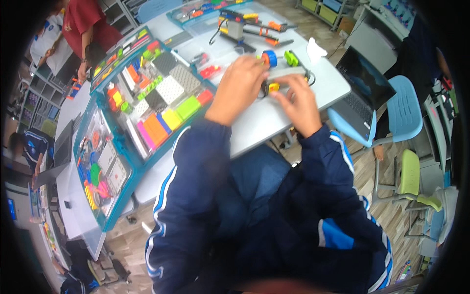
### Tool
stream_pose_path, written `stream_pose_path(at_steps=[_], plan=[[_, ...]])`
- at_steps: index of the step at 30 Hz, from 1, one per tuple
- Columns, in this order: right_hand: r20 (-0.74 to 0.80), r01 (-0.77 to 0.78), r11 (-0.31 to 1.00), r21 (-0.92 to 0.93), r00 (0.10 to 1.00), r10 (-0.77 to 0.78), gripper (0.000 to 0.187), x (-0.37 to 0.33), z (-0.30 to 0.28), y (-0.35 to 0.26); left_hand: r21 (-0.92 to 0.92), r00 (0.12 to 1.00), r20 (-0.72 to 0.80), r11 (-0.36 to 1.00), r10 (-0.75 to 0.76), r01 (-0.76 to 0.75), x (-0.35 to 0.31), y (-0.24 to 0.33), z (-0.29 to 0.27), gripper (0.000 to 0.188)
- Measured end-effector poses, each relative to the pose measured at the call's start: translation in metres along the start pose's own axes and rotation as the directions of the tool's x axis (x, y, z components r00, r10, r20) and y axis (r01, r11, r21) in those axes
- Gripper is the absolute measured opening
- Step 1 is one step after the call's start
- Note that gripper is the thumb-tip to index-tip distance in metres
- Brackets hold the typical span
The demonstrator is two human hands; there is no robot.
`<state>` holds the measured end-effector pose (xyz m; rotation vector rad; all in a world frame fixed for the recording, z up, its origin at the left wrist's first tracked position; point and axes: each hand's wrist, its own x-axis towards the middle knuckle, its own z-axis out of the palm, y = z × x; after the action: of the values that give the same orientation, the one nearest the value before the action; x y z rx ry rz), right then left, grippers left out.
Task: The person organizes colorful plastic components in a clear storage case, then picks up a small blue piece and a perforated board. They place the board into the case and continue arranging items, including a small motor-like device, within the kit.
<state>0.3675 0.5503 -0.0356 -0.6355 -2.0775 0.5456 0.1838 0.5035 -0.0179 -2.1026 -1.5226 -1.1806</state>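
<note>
A small building-brick model (286,72) lies at the table's near right part, between my hands. It shows a grey body, a blue wheel (270,58) with an orange hub, lime-green pieces (291,59), a yellow piece (273,87) and a black cable. My left hand (241,87) is closed over the model's left side, its fingertips partly hidden behind the wheel. Over the near right side curves my right hand (299,102), thumb and fingers apart, close to the yellow piece and the grey body. Whether its fingertips touch the model I cannot make out.
To the left, a teal-edged case (147,161) holds many coloured bricks. Another brick-built model (240,29) stands farther back, near red pieces (209,71). An open laptop (360,93) rests on a blue chair at the right. A person in red (90,24) stands far left.
</note>
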Motion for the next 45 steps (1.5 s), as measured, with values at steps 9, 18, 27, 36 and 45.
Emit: stream_pose_path(at_steps=[9,18,27,36,45], plan=[[-0.009,-0.042,0.998,-0.038,0.999,0.041,0.021,0.003,0.016,0.002,-0.135,0.973,0.122,0.968,-0.196,0.211,-0.015,0.008,0.005,0.033],[-0.125,-0.020,0.997,-0.072,0.992,0.011,0.015,-0.013,0.015,0.018,-0.163,0.990,0.041,0.977,-0.134,0.139,-0.021,0.009,0.022,0.039],[-0.167,-0.148,0.988,-0.044,0.976,0.139,0.023,-0.028,0.020,0.021,-0.190,0.969,-0.020,0.952,-0.247,0.239,-0.025,0.022,0.040,0.043],[-0.155,-0.118,0.992,-0.048,0.982,0.109,0.022,-0.027,0.021,0.025,-0.188,0.968,-0.006,0.951,-0.250,0.244,-0.026,0.020,0.047,0.043],[-0.143,-0.077,0.982,-0.173,0.988,0.052,0.019,-0.026,0.022,0.024,-0.165,0.968,0.026,0.954,-0.250,0.251,-0.026,0.019,0.047,0.046]])
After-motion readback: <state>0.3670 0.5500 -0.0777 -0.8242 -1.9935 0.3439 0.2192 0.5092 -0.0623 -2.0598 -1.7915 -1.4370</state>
